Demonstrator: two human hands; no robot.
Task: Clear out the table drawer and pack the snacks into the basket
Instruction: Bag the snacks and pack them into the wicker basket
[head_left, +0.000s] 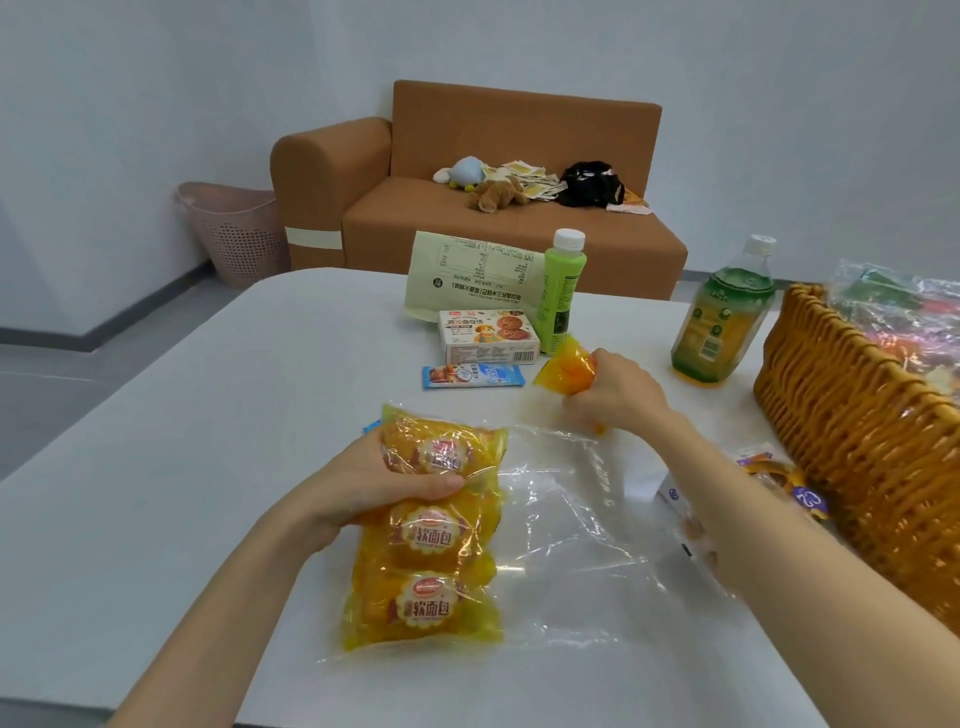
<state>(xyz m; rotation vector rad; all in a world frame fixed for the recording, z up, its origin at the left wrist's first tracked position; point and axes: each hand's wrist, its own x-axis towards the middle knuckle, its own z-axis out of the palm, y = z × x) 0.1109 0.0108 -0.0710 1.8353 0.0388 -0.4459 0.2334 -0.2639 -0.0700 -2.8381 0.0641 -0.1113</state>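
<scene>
The left hand (374, 488) is clamped on a row of 3 yellow bread packs (426, 551), thumb across the top one, near the front edge of the tabletop (208, 467). The right hand (618, 395) is closed round 1 more orange pack (569, 371) further back, just beside the green bottle (561, 291). A clear bag (566, 519) lies spread between the hands. The basket (852, 415) stands at the right edge, with wrapped goods already showing inside. The drawer is not in view.

Risks, as I judge them:
- The thumb pins only the top pack, so lifting the row could let the lower 2 slide off.
- Swinging the right hand toward the basket could knock the green bottle or the tea bottle (722, 322), both upright and close.
- The clear bag may drag along with either hand.
- The box (488, 335) and bar (470, 375) behind could be forgotten.
</scene>
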